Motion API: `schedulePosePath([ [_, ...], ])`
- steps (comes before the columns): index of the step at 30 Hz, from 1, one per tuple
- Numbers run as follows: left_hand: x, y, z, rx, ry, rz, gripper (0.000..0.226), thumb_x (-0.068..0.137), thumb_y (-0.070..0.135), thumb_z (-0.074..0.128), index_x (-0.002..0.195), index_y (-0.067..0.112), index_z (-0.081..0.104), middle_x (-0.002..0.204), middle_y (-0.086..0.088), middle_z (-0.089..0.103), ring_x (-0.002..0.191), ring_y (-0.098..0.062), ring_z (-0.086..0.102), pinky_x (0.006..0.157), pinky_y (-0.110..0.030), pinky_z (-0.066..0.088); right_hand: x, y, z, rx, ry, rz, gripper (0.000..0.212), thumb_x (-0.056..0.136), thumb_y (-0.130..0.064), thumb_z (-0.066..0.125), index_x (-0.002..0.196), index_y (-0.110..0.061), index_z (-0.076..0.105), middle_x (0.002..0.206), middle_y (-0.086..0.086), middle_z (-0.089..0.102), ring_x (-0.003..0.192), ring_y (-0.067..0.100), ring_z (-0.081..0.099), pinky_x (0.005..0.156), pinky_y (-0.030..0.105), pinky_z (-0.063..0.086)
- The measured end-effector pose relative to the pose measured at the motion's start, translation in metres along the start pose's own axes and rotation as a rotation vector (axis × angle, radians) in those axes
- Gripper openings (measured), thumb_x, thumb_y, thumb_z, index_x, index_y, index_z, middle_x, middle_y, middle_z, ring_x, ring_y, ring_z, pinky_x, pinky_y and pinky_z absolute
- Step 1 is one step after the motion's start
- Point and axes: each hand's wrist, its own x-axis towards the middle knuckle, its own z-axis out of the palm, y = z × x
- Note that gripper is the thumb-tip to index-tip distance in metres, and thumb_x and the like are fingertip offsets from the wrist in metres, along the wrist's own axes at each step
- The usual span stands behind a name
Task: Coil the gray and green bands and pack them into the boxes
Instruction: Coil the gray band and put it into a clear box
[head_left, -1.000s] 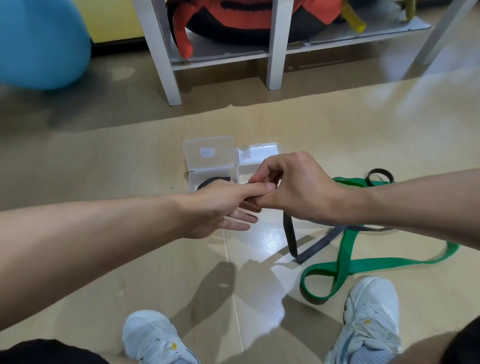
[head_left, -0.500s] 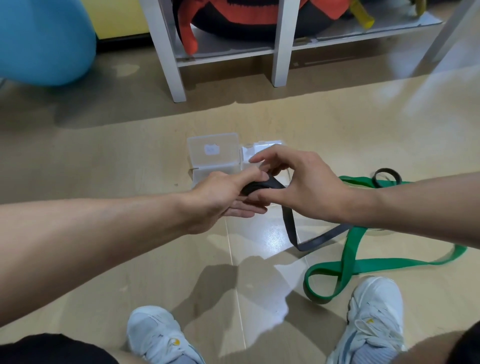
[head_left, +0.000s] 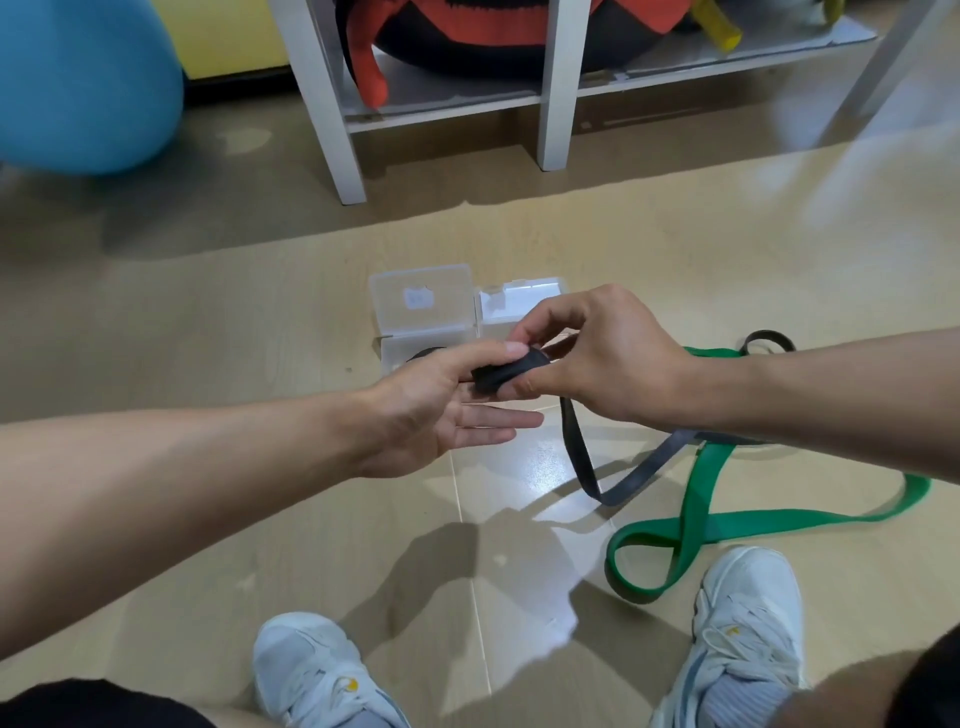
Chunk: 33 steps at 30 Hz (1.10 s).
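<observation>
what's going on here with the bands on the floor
A person seated on the floor is rolling up the gray band. The left hand and right hand pinch a small coil of it between them, while the loose rest hangs down and trails across the floor. The green band lies uncoiled by the right shoe. Two clear boxes sit open just beyond the hands, and something dark already lies in the left one.

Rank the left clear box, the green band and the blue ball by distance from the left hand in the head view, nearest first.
From the left hand:
1. Left clear box, just beyond the fingers.
2. Green band, on the floor to the right.
3. Blue ball, far back on the left.
</observation>
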Motion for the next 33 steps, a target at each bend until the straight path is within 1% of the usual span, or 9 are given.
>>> schedulePosePath([
  [5,-0.001,0.0,0.006,0.101,0.047,0.007,0.028,0.089,0.033,0.074,0.116,0.024,0.077,0.108,0.0,0.079,0.1,-0.024,0.077,0.099,-0.036,0.054,-0.003,0.002,0.005,0.002,0.034,0.016,0.031,0.065,-0.025,0.094,0.077,-0.021,0.065,0.084,-0.002,0.073,0.071,0.007,0.067,0.078,0.039,0.058],
  [9,0.002,-0.001,0.009,0.041,0.116,0.031,0.022,0.091,0.028,0.072,0.11,0.018,0.078,0.092,-0.001,0.079,0.095,-0.025,0.078,0.092,-0.034,0.056,-0.004,0.001,0.006,-0.019,0.036,-0.042,0.027,0.069,-0.017,0.09,0.083,-0.021,0.067,0.079,-0.01,0.071,0.076,0.006,0.067,0.078,0.033,0.057],
  [12,0.004,-0.001,0.012,0.041,0.137,0.044,0.019,0.091,0.026,0.071,0.106,0.015,0.077,0.09,-0.003,0.079,0.093,-0.022,0.078,0.089,-0.032,0.056,-0.004,0.001,0.009,-0.032,0.039,-0.08,0.024,0.074,-0.011,0.082,0.092,-0.023,0.072,0.085,-0.012,0.072,0.083,0.002,0.067,0.079,0.026,0.056],
  [18,0.004,-0.004,0.017,0.02,0.134,0.024,0.02,0.09,0.028,0.07,0.106,0.018,0.075,0.097,-0.004,0.08,0.091,-0.023,0.078,0.091,-0.033,0.057,-0.001,-0.004,0.013,-0.146,0.062,-0.083,0.022,0.069,-0.043,0.08,0.085,-0.031,0.069,0.088,-0.015,0.071,0.086,0.006,0.067,0.079,0.038,0.057],
  [21,0.004,-0.003,0.016,0.063,0.139,0.021,0.024,0.088,0.032,0.074,0.105,0.015,0.075,0.094,-0.005,0.08,0.089,-0.019,0.078,0.089,-0.032,0.058,-0.002,-0.006,0.016,-0.154,0.053,-0.089,0.023,0.062,-0.046,0.07,0.078,-0.029,0.065,0.086,-0.015,0.073,0.077,0.008,0.069,0.071,0.039,0.058],
  [23,0.004,-0.003,0.015,0.106,0.148,0.024,0.024,0.087,0.031,0.074,0.103,0.014,0.075,0.093,-0.005,0.081,0.087,-0.016,0.078,0.089,-0.031,0.058,-0.004,-0.005,0.019,-0.126,0.028,-0.086,0.017,0.064,-0.038,0.074,0.078,-0.031,0.066,0.084,-0.016,0.073,0.072,0.009,0.07,0.069,0.04,0.059],
  [26,0.005,-0.002,0.012,0.14,0.141,0.031,0.026,0.087,0.031,0.073,0.105,0.013,0.075,0.094,-0.007,0.081,0.089,-0.017,0.078,0.09,-0.032,0.057,-0.004,-0.004,0.02,-0.125,0.036,-0.101,0.016,0.071,-0.037,0.079,0.084,-0.036,0.07,0.087,-0.019,0.073,0.078,0.004,0.069,0.077,0.036,0.058],
  [31,0.004,0.004,0.007,0.069,0.082,0.071,0.026,0.094,0.03,0.062,0.101,0.01,0.076,0.084,-0.007,0.077,0.08,-0.018,0.077,0.086,-0.03,0.057,-0.008,0.002,0.017,0.051,0.057,-0.114,0.042,0.068,-0.029,0.094,0.103,-0.027,0.07,0.09,-0.016,0.075,0.092,0.001,0.07,0.087,0.023,0.055],
  [33,0.003,0.006,0.005,0.047,0.053,0.079,0.025,0.097,0.032,0.058,0.099,0.012,0.073,0.078,-0.006,0.077,0.08,-0.019,0.078,0.083,-0.028,0.057,-0.01,0.005,0.016,0.136,0.091,-0.109,0.04,0.067,-0.027,0.095,0.098,-0.026,0.068,0.089,-0.014,0.075,0.09,0.003,0.071,0.085,0.023,0.057],
])
